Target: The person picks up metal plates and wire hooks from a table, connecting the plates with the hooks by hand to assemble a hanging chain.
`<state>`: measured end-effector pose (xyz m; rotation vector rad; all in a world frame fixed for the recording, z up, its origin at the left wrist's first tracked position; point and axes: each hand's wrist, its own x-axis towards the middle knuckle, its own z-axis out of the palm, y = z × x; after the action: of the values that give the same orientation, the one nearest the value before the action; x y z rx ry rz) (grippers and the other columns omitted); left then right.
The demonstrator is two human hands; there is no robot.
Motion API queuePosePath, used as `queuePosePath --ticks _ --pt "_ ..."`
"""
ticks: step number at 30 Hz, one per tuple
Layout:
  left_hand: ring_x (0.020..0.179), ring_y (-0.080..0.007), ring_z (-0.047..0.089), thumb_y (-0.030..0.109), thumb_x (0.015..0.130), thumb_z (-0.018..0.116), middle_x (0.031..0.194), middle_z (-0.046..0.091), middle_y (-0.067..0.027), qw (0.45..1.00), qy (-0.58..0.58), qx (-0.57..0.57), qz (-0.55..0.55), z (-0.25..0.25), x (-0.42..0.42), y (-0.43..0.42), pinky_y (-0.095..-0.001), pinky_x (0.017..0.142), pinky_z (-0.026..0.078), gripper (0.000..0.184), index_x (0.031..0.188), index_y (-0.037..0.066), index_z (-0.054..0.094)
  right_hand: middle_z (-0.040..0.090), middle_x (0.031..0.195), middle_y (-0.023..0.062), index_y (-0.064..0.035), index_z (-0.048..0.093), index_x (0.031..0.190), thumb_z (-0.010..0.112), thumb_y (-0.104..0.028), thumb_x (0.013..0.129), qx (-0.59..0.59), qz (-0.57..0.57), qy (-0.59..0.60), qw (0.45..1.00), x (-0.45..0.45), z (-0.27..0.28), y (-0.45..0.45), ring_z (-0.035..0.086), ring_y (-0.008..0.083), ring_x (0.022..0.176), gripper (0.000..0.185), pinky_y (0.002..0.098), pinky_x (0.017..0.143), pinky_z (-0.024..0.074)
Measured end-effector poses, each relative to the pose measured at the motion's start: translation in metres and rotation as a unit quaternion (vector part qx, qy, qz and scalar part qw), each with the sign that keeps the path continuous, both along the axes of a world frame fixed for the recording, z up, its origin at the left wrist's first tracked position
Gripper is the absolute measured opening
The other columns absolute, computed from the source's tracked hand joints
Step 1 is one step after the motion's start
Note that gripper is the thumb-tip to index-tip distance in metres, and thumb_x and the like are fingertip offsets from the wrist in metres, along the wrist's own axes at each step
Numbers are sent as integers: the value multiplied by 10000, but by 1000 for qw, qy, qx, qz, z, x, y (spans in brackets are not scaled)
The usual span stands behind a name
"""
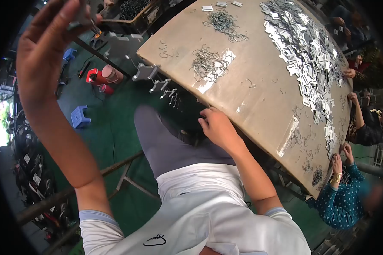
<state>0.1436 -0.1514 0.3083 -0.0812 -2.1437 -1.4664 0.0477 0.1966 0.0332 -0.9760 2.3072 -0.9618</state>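
My left hand (44,55) is raised high at the upper left, fingers pinched on a grey piece mostly hidden by them. From there a chain of flat grey pieces (123,45) hangs beside the table's corner, apparently linked by small hooks and looking smaller further down. At the near table edge rests my right hand (220,129), fingers bent and thumb apart, with nothing visible in it. Closest to it on the tabletop are a few loose wire hooks (251,84) and a tangled pile of hooks (209,63).
The brown table (259,114) carries a large heap of grey pieces (306,55) and another hook pile (223,23). Other people's hands (337,163) are along its far side. A blue stool (80,117) and red containers (97,77) stand on the green floor.
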Motion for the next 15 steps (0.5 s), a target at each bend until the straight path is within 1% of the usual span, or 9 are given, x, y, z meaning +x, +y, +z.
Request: queuePosePath --ticks 1,4,7,10,13,15 --pt "1140 -347 733 147 1045 649 1315 713 -191 1000 -12 -4 -17 8 4 -20 -492 1065 550 366 1372 -16 643 685 1144 284 75 713 1107 686 -120 952 17 35 -16 999 -1 -5 -5 693 435 1034 252 503 943 553" --pt "1162 -334 724 157 1055 624 1332 699 -199 998 -13 -4 -65 44 6 -18 -472 1087 537 403 1416 -23 608 678 1193 313 80 712 1125 686 -95 931 141 97 -12 985 0 -47 -24 690 437 1100 263 495 971 555" --pt "1163 -333 721 158 1056 623 1330 693 -198 998 -18 -16 -65 53 12 -20 -468 1083 540 405 1419 -23 602 652 1268 345 85 715 1129 690 -75 905 256 135 -86 953 -6 -88 -45 678 438 1170 277 488 1004 554" --pt "1163 -332 718 158 1058 621 1329 687 -197 998 -25 -21 -56 55 20 -24 -464 1080 544 407 1422 -23 597 671 1271 295 63 695 1176 732 -141 904 280 172 -89 940 -10 -153 -63 662 422 1199 342 464 1048 526" --pt "1163 -331 714 158 1059 619 1327 682 -196 998 -39 -25 -38 55 29 -25 -461 1076 548 409 1425 -23 591 608 1390 298 31 665 1251 746 -95 877 113 144 -32 983 -8 -203 -78 609 418 1295 403 478 1076 507" --pt "1164 -330 712 158 1059 618 1326 678 -195 998 -45 -23 -28 53 34 -27 -458 1074 551 410 1427 -23 587 605 1402 285 -1 643 1311 725 -14 836 36 156 -22 987 -9 -223 -89 573 406 1342 483 467 1103 488"
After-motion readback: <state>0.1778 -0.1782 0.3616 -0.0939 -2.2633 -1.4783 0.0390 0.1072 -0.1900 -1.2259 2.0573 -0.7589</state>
